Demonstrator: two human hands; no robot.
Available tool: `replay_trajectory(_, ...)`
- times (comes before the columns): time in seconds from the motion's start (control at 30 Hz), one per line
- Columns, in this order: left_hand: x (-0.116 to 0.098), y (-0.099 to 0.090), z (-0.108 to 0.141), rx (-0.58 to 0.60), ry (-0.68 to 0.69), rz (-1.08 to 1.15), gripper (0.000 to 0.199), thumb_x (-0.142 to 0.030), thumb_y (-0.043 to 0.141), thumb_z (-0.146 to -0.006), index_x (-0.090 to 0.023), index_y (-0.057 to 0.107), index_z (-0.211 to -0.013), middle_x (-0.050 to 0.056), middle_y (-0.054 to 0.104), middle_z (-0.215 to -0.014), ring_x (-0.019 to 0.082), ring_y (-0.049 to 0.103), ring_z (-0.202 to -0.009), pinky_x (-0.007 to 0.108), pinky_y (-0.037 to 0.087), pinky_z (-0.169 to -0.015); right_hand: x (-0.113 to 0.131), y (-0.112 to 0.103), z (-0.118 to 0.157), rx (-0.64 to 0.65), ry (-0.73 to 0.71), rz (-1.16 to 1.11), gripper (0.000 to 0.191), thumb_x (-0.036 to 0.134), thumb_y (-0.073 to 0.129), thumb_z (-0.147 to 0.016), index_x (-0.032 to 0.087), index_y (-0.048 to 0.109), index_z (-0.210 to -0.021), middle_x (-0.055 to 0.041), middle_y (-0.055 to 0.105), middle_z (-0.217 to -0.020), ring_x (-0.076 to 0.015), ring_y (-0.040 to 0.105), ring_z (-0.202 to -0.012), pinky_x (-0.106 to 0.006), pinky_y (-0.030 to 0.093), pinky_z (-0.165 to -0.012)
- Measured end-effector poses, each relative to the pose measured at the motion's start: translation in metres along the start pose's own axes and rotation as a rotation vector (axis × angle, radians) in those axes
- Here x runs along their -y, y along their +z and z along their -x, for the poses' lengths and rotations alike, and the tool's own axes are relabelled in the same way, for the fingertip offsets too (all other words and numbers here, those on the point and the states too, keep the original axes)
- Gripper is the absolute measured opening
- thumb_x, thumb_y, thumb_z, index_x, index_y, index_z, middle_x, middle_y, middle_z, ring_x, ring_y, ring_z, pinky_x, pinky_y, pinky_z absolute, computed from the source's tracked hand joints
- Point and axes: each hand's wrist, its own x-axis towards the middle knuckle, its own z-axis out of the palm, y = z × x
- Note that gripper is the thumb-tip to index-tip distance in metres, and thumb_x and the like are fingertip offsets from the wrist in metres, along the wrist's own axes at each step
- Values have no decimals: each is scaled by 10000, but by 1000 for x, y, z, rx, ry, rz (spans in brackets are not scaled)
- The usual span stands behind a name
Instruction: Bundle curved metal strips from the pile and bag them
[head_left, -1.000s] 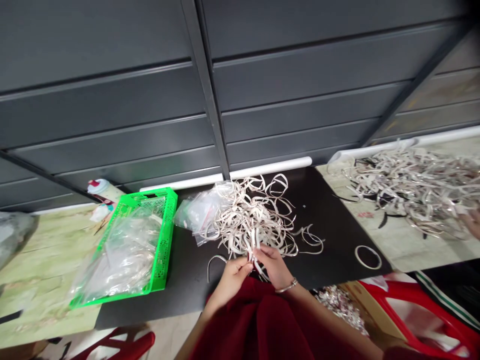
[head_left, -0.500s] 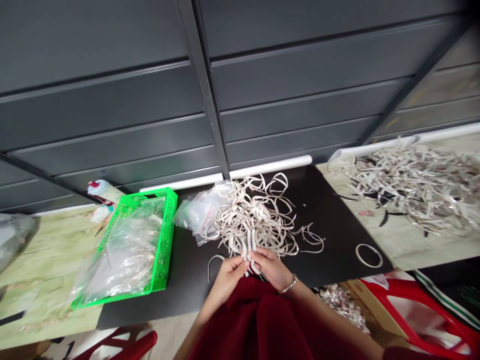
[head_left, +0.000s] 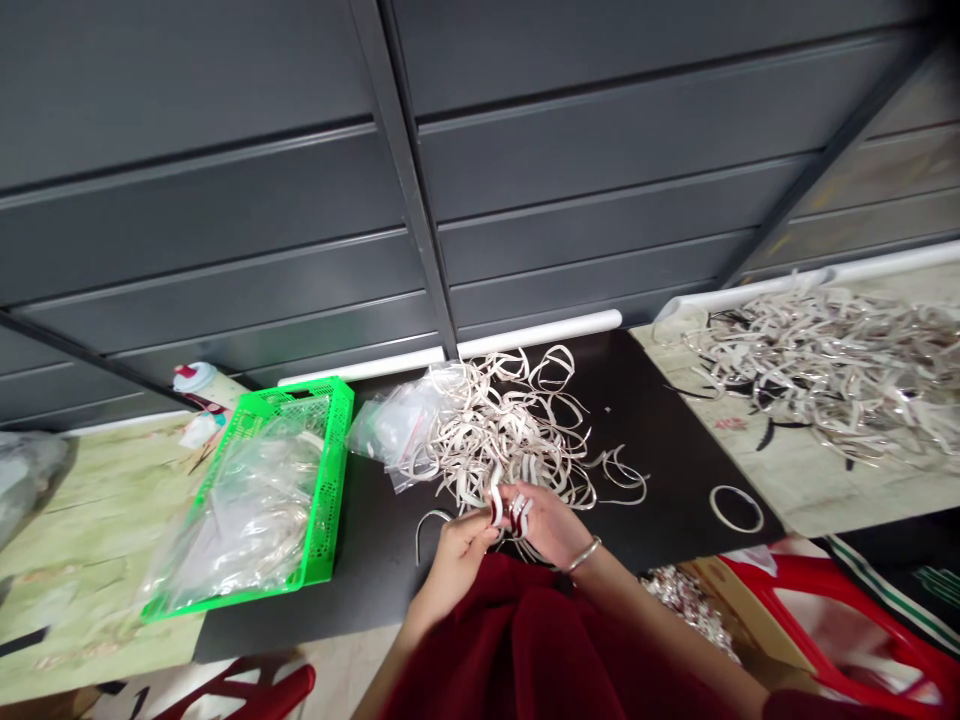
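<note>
My left hand (head_left: 457, 565) and my right hand (head_left: 546, 525) meet at the near edge of a tangled heap of curled silvery-white strips (head_left: 502, 430). Both hands pinch a small bunch of these strips (head_left: 510, 508), whose ends stick up between my fingers. A thin silver bangle (head_left: 583, 555) circles my right wrist. Just left of my left hand lies a hooked strip (head_left: 429, 522), apart from my fingers. A single closed ring of strip (head_left: 736, 509) lies alone on the black tabletop (head_left: 675, 480), to the right of my right hand.
A bright green plastic crate (head_left: 334, 460) holding a clear bag stands to the left. A clear bag (head_left: 390, 425) lies beside the heap. A larger heap of strips (head_left: 825, 375) covers a pale board at the right. Red plastic chairs (head_left: 847, 600) and a cardboard box (head_left: 739, 615) sit below the table edge.
My hands have drawn slightly apart, and the held strips have turned, now showing red-tinted sides. The view has tilted slightly. A co-worker's hand at the right edge a second ago is gone.
</note>
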Motion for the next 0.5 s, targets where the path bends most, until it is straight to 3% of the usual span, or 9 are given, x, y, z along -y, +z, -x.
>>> replay_trajectory(0.17,-2,-1,0,73,65,-96,348,-340,444,-899,-163,689,-726,46,630,-723,163,548,-676,256,413,-659,-1,-4,2,61,-16,50,362,531,662,-714,173,679,-765,-81,700,-776,-225,647,-815,-381,470,-765)
replay_trajectory(0.27,1,0,1,81,44,-85,326,-309,466,-887,-172,684,-686,66,657,-807,181,585,-760,271,441,-717,-6,-6,2,59,-62,101,380,537,690,-686,182,682,-824,-68,697,-762,-224,647,-789,-398,473,-764)
replay_trajectory(0.4,9,-1,3,-2,-55,-37,197,-273,581,-806,-211,707,-944,93,656,-1091,239,584,-1017,347,407,-928,-4,-5,6,45,-185,358,316,483,666,-734,176,704,-799,-54,699,-746,-207,636,-742,-390,469,-794)
replay_trajectory(0.5,9,-4,6,-19,-130,146,451,-259,654,-737,-221,606,-1184,98,609,-1212,260,535,-1122,386,357,-1001,1,-2,11,138,-264,619,300,446,562,-825,188,715,-822,-50,701,-771,-208,635,-771,-376,471,-809)
